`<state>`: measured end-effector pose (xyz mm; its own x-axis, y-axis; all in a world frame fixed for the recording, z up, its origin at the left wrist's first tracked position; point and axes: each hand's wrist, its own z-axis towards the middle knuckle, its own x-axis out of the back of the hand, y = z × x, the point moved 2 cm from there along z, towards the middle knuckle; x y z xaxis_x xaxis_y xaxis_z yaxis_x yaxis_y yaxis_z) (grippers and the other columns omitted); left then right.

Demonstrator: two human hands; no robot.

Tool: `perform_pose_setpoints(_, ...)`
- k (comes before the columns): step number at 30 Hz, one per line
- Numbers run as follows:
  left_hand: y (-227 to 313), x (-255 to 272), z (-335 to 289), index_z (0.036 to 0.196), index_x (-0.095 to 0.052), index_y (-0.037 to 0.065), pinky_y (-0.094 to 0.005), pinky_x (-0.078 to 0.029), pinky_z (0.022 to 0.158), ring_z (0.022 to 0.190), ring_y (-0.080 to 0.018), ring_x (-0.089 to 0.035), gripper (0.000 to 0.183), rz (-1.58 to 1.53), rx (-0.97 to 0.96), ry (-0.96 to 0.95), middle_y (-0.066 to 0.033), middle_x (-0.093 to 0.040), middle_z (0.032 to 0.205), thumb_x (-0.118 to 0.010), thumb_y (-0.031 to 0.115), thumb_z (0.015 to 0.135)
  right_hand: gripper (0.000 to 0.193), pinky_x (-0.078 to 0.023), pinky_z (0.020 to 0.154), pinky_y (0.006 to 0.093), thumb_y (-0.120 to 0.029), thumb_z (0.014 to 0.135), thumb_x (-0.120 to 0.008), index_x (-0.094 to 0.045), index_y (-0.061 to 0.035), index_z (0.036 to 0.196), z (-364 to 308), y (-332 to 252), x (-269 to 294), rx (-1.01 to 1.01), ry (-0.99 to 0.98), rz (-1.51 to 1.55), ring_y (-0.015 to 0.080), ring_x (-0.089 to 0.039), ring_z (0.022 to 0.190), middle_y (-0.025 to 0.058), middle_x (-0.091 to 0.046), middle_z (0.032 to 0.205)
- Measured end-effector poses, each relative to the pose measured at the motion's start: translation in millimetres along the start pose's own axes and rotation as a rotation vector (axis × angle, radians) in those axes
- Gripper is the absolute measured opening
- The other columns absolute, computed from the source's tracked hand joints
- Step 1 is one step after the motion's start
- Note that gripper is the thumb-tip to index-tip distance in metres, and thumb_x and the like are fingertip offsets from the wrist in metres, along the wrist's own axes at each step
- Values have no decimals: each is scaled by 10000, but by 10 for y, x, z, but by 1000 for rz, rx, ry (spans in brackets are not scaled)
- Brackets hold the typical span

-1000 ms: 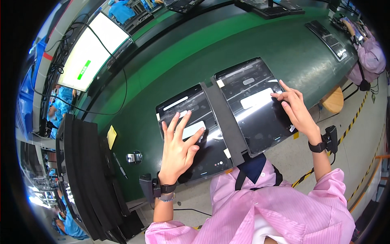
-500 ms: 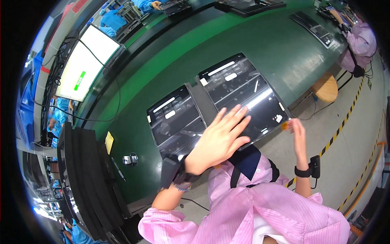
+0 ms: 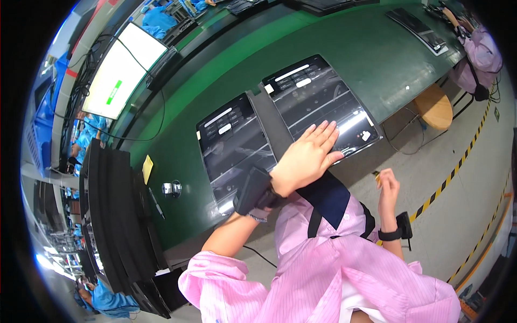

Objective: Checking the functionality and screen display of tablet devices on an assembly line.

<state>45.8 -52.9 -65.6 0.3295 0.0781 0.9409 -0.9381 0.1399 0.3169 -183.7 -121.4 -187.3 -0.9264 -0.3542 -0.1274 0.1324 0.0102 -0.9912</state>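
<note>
Two flat black display panels lie side by side on the green bench, one on the right [image 3: 315, 99] and one on the left [image 3: 230, 144], both with their screens lit. My left hand [image 3: 302, 162] rests flat on the near part of the right panel, fingers stretched out. Beyond the bench's near edge, my right hand [image 3: 388, 189] is raised, thumb and fingers pinched on a small amber piece of tape [image 3: 376, 175]. That tape is apart from the panel and partly covered by the fingers. A dark grey strip [image 3: 271, 116] shows between the panels.
A lit monitor [image 3: 123, 70] stands at the back left. On the bench's left lie a yellow note [image 3: 147, 168], a pen [image 3: 156, 203] and a small shiny metal object [image 3: 172, 188]. Black stacked trays [image 3: 110, 210] border that side. A wooden stool [image 3: 433, 107] and a co-worker [image 3: 482, 51] are at right.
My right hand has come away from the right panel's near corner, back toward my body, with the amber tape. My left hand stays flat on the panel. The view has shifted slightly.
</note>
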Motion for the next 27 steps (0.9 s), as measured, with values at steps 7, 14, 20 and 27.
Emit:
perform_pose_setpoints(7, -176, 534, -660, 1344, -428, 31, -455, -181, 1117, 1361, -313, -276, 421, -32, 219, 107, -179, -346, 1436, -429, 199, 958, 219, -339, 524, 202, -52, 804, -594, -469, -33, 624, -279, -207, -598, -21, -758, 354, 87, -459, 627, 14, -505, 654)
perform_pose_setpoints(14, -333, 256, -1183, 1398, -332, 32, -479, -213, 1096, 1355, -308, -286, 503, 154, 312, 98, -148, -316, 1459, -433, 243, 953, 242, -245, 458, 227, -221, 848, -665, -642, 15, 799, -494, -340, -1572, -143, -617, -83, 18, -312, 502, -41, -372, 510)
perform_pose_setpoints(20, -347, 236, -1158, 1409, -325, 48, -476, -195, 1103, 1371, -293, -261, 504, 162, 310, 113, -126, -301, 1474, -428, 240, 954, 269, -274, 473, 221, -201, 882, -622, -647, 13, 722, -624, -247, -1650, -149, -555, 73, 17, -353, 524, -29, -461, 527)
perform_pose_setpoints(27, -41, 162, -994, 1396, -312, -4, -519, -186, 1092, 1356, -380, -251, 672, 248, 345, 72, -224, -287, 1451, -516, 393, 894, 175, -394, 595, 221, -171, 922, -547, -571, -37, 812, -578, 52, -585, -97, -196, 100, 45, -467, 697, -20, -519, 765)
